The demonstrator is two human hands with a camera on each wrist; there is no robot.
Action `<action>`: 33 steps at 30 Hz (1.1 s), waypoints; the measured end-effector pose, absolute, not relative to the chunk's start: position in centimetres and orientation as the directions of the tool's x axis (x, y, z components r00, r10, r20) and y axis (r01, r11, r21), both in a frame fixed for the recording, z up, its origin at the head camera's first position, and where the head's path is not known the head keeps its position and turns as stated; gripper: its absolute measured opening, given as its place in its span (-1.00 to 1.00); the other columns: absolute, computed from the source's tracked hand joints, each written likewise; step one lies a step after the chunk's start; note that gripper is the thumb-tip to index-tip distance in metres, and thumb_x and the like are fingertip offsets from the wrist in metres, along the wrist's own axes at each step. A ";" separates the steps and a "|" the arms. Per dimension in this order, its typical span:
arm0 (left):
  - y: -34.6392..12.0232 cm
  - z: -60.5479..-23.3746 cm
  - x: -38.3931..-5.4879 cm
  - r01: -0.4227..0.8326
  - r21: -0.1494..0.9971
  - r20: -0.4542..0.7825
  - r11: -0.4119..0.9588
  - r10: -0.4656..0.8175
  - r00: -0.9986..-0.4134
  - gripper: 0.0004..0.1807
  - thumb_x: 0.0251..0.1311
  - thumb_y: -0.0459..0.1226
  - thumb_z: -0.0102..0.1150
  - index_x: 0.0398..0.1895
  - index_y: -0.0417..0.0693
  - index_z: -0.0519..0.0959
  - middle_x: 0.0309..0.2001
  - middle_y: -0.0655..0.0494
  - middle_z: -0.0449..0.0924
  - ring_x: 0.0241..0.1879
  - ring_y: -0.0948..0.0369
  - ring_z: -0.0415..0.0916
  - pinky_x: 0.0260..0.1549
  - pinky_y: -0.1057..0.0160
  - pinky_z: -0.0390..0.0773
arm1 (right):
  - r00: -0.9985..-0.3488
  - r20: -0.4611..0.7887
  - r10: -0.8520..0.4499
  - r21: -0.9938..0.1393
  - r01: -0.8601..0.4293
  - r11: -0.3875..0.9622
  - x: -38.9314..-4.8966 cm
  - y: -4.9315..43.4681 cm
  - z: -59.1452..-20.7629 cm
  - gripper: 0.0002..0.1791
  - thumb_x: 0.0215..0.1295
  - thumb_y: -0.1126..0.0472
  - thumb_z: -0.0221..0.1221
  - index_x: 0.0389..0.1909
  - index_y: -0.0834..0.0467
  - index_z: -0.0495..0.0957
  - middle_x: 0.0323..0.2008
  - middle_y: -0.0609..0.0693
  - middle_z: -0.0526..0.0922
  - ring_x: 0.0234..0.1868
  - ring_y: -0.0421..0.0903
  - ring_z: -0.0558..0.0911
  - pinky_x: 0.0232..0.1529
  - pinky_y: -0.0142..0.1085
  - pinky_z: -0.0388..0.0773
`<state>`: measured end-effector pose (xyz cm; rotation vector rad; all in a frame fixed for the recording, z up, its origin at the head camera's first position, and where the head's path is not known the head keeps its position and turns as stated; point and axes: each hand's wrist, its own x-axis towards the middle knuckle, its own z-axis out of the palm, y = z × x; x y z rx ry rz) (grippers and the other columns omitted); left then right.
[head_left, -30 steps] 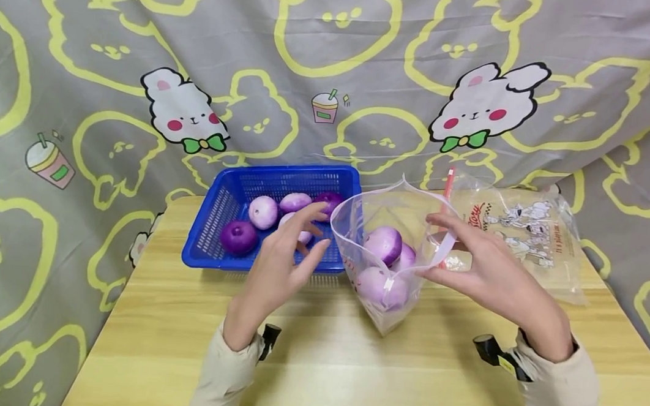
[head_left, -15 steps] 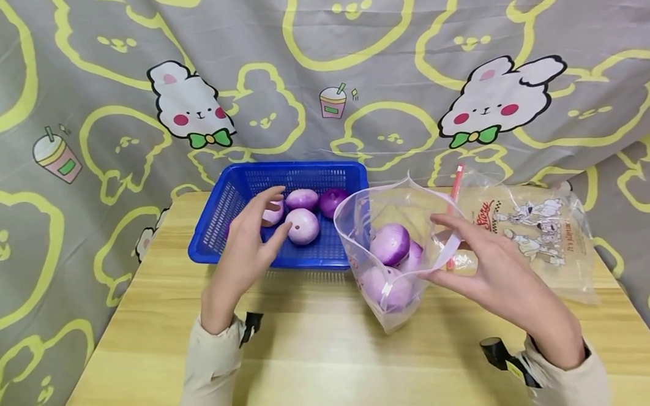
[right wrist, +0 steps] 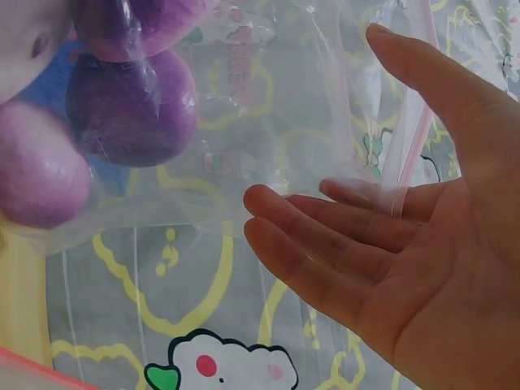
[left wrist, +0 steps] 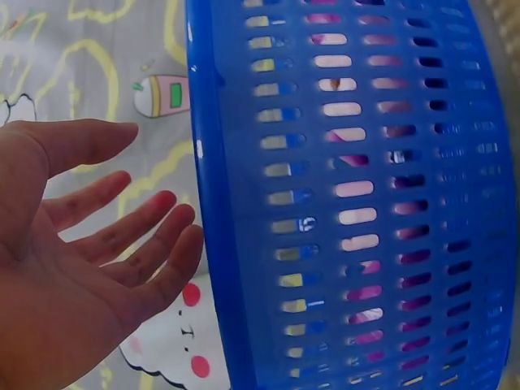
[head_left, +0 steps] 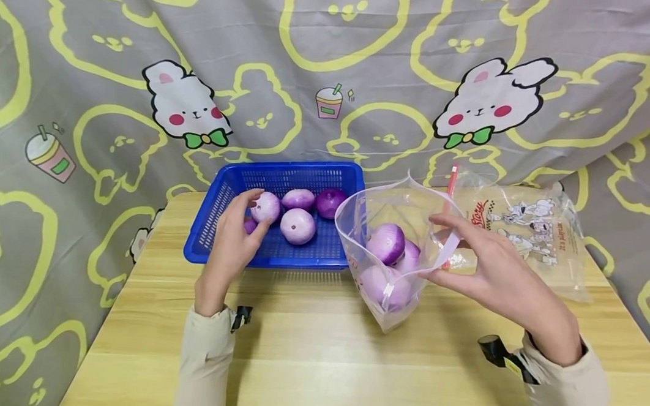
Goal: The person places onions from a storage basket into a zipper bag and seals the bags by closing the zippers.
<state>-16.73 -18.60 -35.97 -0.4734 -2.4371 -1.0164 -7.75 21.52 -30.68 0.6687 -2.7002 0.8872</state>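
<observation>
My left hand [head_left: 229, 241] hovers over the left front rim of the blue plastic basket [head_left: 294, 264], fingers loosely spread and holding nothing. Right beside its fingertips in the head view lies a pale onion [head_left: 268, 206]; a dark purple onion [head_left: 249, 225] is mostly hidden behind the hand. Several onions lie in the basket, among them a pale onion [head_left: 298, 227] in front and a dark onion [head_left: 331, 203] at right. My right hand [head_left: 492, 267] touches the rim of a clear zip bag [head_left: 382, 316], thumb and fingers apart. Purple onions [head_left: 386, 244] sit inside that gaping bag.
A flat clear printed bag [head_left: 533, 238] with a red slider strip [head_left: 451, 185] lies at the right back of the wooden table [head_left: 316, 362]. Behind the table hangs a grey patterned cloth [head_left: 289, 35]. The zip bag stands just right of the basket.
My left hand has moved left, away from the zip bag, to the basket's left part. My right hand stays at the bag's rim. The onions have not visibly moved.
</observation>
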 end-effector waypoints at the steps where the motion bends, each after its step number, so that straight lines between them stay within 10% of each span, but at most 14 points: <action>1: -18.7 -36.0 -16.7 0.465 0.577 0.523 0.671 0.133 -0.842 -0.47 0.12 -0.47 0.34 0.20 -0.24 0.48 0.06 -0.17 0.56 0.04 -0.06 0.51 -0.06 -0.02 0.55 | -0.873 0.340 -0.349 -0.504 -0.483 0.716 -7.7 21.5 -30.7 -0.19 0.01 0.04 0.53 0.31 0.05 0.43 -0.16 -0.11 0.67 -0.22 -0.19 0.60 -0.26 -0.19 0.57; 9: -19.7 -36.7 -17.4 0.420 0.567 0.507 0.709 0.101 -0.856 -0.48 0.12 -0.45 0.34 0.18 -0.26 0.49 0.05 -0.19 0.56 -0.14 -0.03 0.53 -0.13 0.00 0.51 | -0.874 0.336 -0.350 -0.508 -0.481 0.715 -7.9 21.7 -30.5 -0.19 0.01 0.05 0.53 0.30 0.08 0.43 -0.18 -0.11 0.67 -0.18 -0.14 0.63 -0.22 -0.15 0.59; 17: -21.1 -38.1 -17.9 0.310 0.559 0.432 0.769 0.049 -0.900 -0.52 0.15 -0.40 0.33 0.16 -0.32 0.50 0.16 -0.29 0.51 0.22 -0.20 0.38 0.26 -0.15 0.27 | -0.872 0.339 -0.354 -0.500 -0.485 0.717 -7.9 21.9 -30.6 -0.21 0.02 0.05 0.52 0.30 0.10 0.44 -0.15 -0.09 0.67 -0.18 -0.15 0.61 -0.24 -0.19 0.58; 33: -22.9 -38.9 -17.5 -0.005 0.418 0.079 0.908 -0.042 -0.996 -0.43 0.31 -0.18 0.19 0.30 -0.28 0.40 0.34 -0.36 0.27 0.28 -0.35 0.27 0.08 -0.44 0.34 | -0.866 0.349 -0.358 -0.484 -0.493 0.723 -7.7 22.2 -30.8 -0.23 0.02 0.02 0.51 0.27 0.09 0.45 -0.18 -0.11 0.67 -0.22 -0.17 0.59 -0.27 -0.21 0.53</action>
